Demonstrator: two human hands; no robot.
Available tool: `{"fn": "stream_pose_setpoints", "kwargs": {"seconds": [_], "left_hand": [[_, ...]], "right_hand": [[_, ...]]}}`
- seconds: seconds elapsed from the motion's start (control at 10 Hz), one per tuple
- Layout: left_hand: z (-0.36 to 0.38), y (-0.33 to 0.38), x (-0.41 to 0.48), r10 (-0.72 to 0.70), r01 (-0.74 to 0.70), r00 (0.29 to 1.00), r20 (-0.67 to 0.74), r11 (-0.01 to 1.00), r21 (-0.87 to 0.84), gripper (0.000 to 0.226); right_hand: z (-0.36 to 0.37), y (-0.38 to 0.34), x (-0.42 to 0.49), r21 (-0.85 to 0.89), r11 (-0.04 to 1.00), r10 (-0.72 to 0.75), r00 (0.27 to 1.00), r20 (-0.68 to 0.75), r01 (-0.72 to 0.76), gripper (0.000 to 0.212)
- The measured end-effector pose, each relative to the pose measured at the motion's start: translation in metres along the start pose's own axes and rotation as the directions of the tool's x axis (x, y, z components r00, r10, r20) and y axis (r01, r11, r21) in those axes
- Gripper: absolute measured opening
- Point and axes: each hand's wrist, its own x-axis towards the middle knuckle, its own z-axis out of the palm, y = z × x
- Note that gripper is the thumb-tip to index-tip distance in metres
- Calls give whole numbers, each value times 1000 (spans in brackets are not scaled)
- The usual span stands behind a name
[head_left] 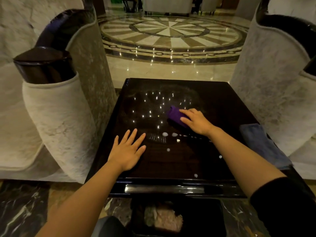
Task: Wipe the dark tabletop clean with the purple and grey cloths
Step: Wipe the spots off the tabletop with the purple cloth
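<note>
The dark glossy tabletop fills the middle of the view. My right hand presses a folded purple cloth onto the table's centre, fingers wrapped over the cloth's right side. My left hand lies flat on the near left part of the table, fingers spread, holding nothing. A grey-blue cloth lies on the table's right edge, partly hanging off. Several white foam drops dot the surface between my hands and toward the near edge.
Pale upholstered armchairs with dark glossy arms stand close on the left and right. A dark bin with crumpled waste sits below the table's near edge. A patterned marble floor lies beyond.
</note>
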Motion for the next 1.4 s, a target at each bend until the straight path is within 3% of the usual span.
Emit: {"fn": "stream_pose_setpoints", "kwargs": {"seconds": [0.1,0.3,0.8,1.0,1.4], "left_hand": [[1,0,-2,1,-2,1000,-6,1000,-9,52],[1,0,-1,5,-5,1000,-13,1000,-14,52],[2,1,-2,11,-11,1000,-26,1000,4,54],[1,1,-1,9,-9,1000,-20,1000,0,54],[-2,1,-2,8,-8,1000,-4,1000,-11,54]], "right_hand": [[6,-3,5,-250,967,47,999,-11,-48,51],[17,-9,11,-209,974,90,996,-15,-91,48],[34,-57,-69,-218,946,-211,966,149,240,52],[40,-63,-117,-343,870,-311,934,176,355,57],[52,-80,-192,-258,869,-419,905,69,422,43]]}}
